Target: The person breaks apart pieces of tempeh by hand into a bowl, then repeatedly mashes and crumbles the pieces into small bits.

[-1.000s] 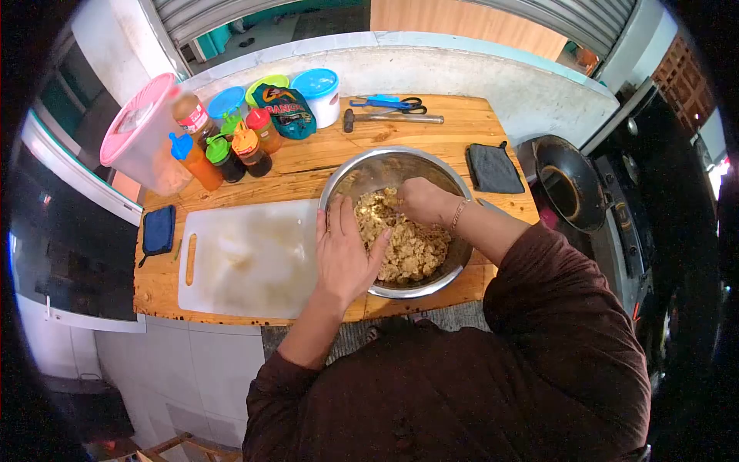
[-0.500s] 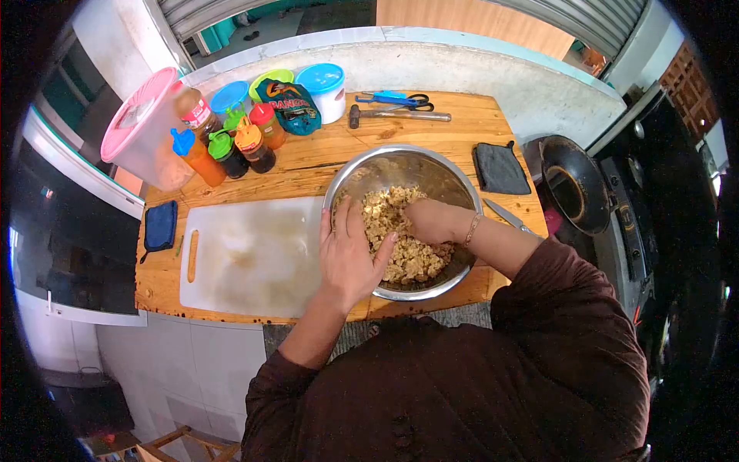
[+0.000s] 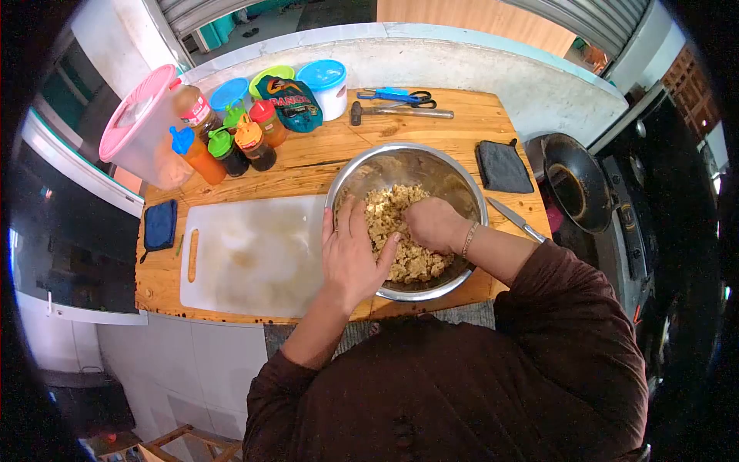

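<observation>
A wide steel mixing bowl (image 3: 449,163) stands on the wooden table, holding a crumbly, pale brown food mixture (image 3: 416,264). My right hand (image 3: 435,225) is down inside the bowl, curled into a fist and pressed into the mixture. Its fingertips are hidden from me. Over the bowl's left rim lies my left hand (image 3: 352,254), its fingers stretched out and the thumb apart, touching the bowl. Left of the bowl is a white cutting board (image 3: 250,258) with a handle slot.
A knife (image 3: 514,218) and a dark folded cloth (image 3: 504,167) lie right of the bowl. Behind it are a hammer (image 3: 408,112) and scissors (image 3: 416,100). Sauce bottles (image 3: 202,160) and lidded tubs (image 3: 322,88) crowd the back left. A wok (image 3: 576,181) sits on the stove at right.
My right fist has shifted slightly and shows more of its back above the mixture. My left hand stays on the rim. The whole view has moved a little.
</observation>
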Demonstrator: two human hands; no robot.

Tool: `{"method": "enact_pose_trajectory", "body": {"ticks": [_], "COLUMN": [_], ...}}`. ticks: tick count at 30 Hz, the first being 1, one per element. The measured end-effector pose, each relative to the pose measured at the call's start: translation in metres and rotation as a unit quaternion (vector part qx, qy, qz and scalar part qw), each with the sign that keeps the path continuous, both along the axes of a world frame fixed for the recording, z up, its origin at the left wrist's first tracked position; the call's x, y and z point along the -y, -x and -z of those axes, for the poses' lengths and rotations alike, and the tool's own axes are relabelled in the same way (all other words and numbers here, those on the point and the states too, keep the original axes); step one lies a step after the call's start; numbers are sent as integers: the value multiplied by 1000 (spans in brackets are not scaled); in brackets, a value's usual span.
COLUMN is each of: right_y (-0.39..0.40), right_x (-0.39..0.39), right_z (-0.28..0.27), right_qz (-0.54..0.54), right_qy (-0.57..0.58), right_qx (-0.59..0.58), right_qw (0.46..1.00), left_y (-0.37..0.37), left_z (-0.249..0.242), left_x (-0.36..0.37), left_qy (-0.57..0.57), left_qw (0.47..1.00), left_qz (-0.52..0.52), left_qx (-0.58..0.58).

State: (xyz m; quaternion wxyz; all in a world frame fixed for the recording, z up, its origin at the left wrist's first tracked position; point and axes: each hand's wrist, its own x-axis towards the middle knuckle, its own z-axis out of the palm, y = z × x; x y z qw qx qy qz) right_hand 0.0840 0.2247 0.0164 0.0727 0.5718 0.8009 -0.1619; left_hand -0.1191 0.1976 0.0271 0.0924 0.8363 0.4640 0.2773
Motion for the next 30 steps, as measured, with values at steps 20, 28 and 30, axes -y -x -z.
{"method": "enact_pose_trajectory", "body": {"ticks": [20,28,30], "right_y": [63,41,39], "right_x": [22,7,7], "right_z": [-13,-6,-30], "right_qz": [-38,6,5], "right_qy": [93,67,83], "right_qx": [-134,-111,-72], "right_qw": [986,992,994], "left_y": [4,2,1], "left_z": [9,8,7], "left_x": [-3,0,0], "left_qy": [-16,-32,-35], "left_qw": [997,997,997], "left_qz": [-5,-6,-10], "left_qx": [71,64,70]}}
